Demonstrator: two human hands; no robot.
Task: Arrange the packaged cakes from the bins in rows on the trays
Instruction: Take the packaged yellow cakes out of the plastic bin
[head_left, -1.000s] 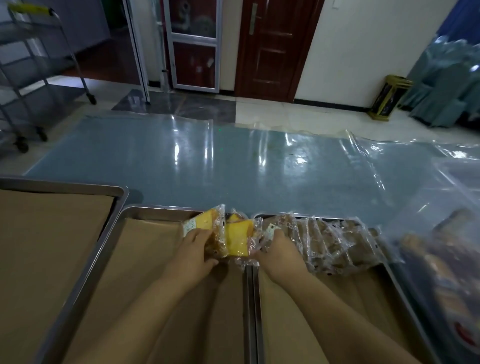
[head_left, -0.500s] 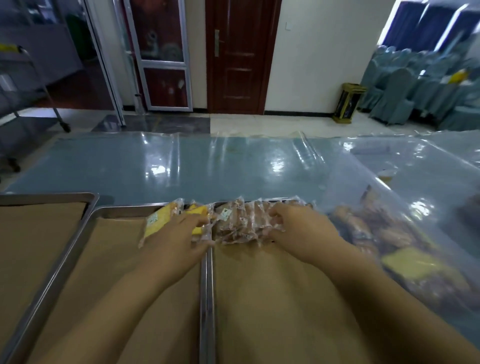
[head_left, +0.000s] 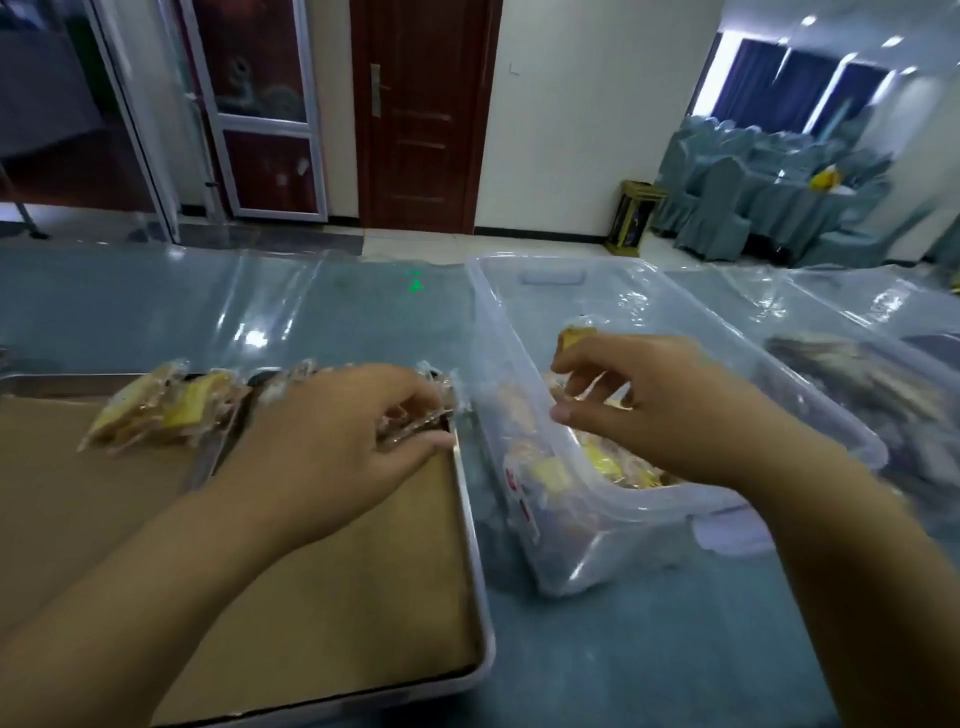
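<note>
Left hand (head_left: 332, 441) curls on the row (head_left: 171, 410) at the tray's (head_left: 470, 519) far end; right hand (head_left: 660, 410) pinches a cake (head_left: 577, 336) over the bin (head_left: 506, 364). Lift it clear of the wall, then lay it snug against the steadied packets.

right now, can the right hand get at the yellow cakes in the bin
Probably yes: the right hand hangs over the open bin, just above the yellow cakes, with no lid between. It seems to hold one cake, though.
</note>
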